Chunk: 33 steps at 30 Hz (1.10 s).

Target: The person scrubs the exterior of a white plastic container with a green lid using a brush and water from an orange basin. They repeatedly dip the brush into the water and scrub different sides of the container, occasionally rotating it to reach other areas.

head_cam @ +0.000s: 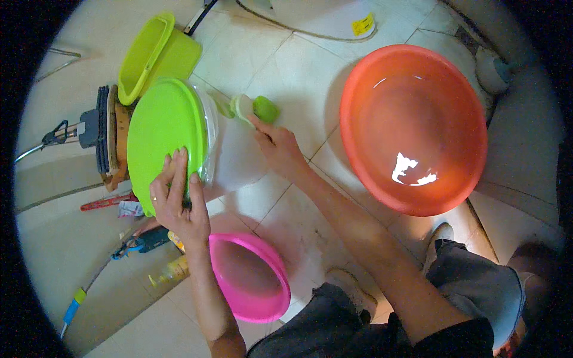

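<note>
My left hand (181, 199) rests on the rim of a bright green plastic lid (165, 125), its fingers spread over the edge. The lid tops a whitish bucket (237, 152) with clear plastic film (210, 129) showing under the rim. My right hand (280, 147) is closed on a small white and green object (244, 107), perhaps a brush, beside the bucket. A green piece (266, 109) shows just past my fingertips; whether it is part of the same object, I cannot tell.
An orange basin (412, 197) of water stands at the right, a pink basin (264, 311) near my feet. Yellow-green tubs (179, 58) lie at the upper left. A wall-side rack with dark boards (104, 129), a yellow spray bottle (172, 270) and a cable (291, 29) are around.
</note>
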{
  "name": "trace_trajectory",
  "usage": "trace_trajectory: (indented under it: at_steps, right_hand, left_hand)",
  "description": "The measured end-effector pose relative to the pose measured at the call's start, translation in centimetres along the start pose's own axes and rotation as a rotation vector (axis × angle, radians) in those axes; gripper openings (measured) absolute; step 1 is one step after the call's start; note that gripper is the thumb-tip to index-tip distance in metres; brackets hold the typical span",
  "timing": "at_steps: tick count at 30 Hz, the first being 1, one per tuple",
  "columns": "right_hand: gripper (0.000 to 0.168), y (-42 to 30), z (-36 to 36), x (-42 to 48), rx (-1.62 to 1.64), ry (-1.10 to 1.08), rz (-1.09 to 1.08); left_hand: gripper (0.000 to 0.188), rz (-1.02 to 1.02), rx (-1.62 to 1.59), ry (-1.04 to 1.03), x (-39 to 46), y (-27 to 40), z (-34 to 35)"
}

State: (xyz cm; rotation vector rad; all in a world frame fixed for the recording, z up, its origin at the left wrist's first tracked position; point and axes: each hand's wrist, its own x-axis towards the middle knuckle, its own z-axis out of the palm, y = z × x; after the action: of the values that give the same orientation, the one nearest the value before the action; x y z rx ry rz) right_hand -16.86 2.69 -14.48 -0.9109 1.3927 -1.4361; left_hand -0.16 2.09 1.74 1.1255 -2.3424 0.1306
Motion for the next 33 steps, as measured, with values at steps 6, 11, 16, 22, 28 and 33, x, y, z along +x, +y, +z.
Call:
trace_trajectory:
  at_steps: [6, 11, 16, 22, 28, 33]
  right_hand:
    - [0.04, -0.1, -0.2, -0.7, -0.055, -0.022, -0.008]
    - [0.042, -1.4, -0.3, -2.8, -0.049, -0.054, 0.025]
    - [0.045, 2.8, -1.0, 1.1, -0.14, -0.066, 0.101]
    - [0.042, 5.9, 3.0, -9.8, 0.111, 0.069, 0.075]
    - [0.037, 9.2, 2.3, -4.8, -0.07, 0.169, 0.297]
    - [0.036, 10.3, 4.9, -10.3, 0.0, 0.14, 0.278]
  left_hand:
    - [0.043, -0.012, 0.065, -0.011, 0.8, 0.8, -0.3]
    - [0.042, -0.041, 0.016, -0.001, -0.1, 0.2, -0.2]
    - [0.043, -0.015, 0.031, -0.003, 0.5, 0.4, 0.3]
    - [0.041, -0.015, 0.0, 0.018, 0.5, 0.3, -0.1]
    - [0.04, -0.011, -0.003, 0.014, 0.6, 0.6, 0.5]
    - [0.041, -0.004, 0.025, 0.021, 0.6, 0.2, -0.2]
